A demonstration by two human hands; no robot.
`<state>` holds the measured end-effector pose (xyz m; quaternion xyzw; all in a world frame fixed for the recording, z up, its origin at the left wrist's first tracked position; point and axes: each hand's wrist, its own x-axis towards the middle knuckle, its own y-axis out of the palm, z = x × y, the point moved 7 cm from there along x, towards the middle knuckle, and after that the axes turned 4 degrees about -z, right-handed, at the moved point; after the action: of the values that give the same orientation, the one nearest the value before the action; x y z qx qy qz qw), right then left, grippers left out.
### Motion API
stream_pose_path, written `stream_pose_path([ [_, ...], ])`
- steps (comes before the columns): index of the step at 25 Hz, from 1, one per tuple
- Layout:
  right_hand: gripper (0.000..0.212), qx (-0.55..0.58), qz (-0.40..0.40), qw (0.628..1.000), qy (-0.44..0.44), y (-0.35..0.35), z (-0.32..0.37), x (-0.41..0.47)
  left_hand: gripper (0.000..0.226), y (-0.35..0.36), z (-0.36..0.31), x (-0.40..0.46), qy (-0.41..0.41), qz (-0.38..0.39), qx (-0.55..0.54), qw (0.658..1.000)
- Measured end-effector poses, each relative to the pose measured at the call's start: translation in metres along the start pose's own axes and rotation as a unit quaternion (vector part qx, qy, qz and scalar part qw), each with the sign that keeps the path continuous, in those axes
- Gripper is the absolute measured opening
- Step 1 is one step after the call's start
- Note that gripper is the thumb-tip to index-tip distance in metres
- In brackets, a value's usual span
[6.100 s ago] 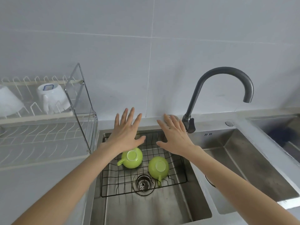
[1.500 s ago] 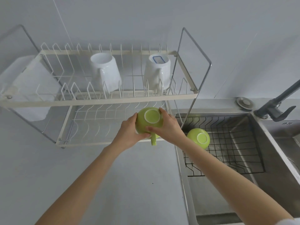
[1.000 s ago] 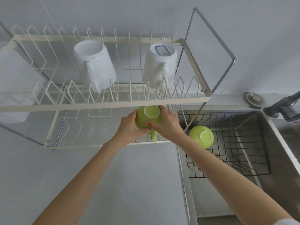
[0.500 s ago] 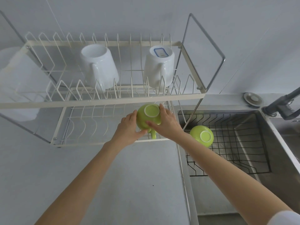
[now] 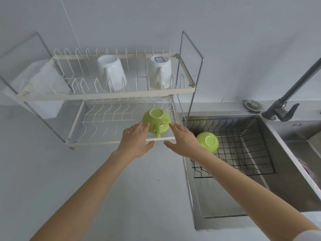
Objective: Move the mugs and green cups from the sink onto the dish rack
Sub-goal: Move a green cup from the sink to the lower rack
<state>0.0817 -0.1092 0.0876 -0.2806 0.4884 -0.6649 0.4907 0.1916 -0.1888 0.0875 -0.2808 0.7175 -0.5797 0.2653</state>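
Both hands, left (image 5: 135, 142) and right (image 5: 183, 140), hover with fingers spread wide, holding nothing, just before a green cup (image 5: 156, 122) upside down on the rack (image 5: 111, 142)'s lower tier. A second cup (image 5: 208, 142) lies inverted in the sink (image 5: 284, 171); beyond, 2 white mugs (image 5: 112, 72) sit on the upper tier.

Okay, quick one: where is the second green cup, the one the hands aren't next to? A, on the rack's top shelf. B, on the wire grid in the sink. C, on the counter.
B: the second green cup sits upside down on the black wire grid inside the sink.
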Motion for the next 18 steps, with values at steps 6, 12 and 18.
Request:
stream_pose_path([
  [6, 0.069, -0.003, -0.005, 0.999, 0.031, 0.003, -0.040, -0.050, 0.062, 0.021, -0.046, -0.037, 0.029, 0.011, 0.005, 1.000],
  [12, 0.067, -0.044, 0.010, 0.998, 0.052, -0.003, -0.100, -0.077, 0.062, 0.039, -0.107, -0.036, 0.053, 0.053, 0.003, 0.997],
  [18, 0.068, -0.058, 0.026, 0.996, 0.060, -0.016, -0.162, -0.083, 0.063, 0.061, -0.167, -0.013, 0.059, 0.074, 0.002, 0.995],
])
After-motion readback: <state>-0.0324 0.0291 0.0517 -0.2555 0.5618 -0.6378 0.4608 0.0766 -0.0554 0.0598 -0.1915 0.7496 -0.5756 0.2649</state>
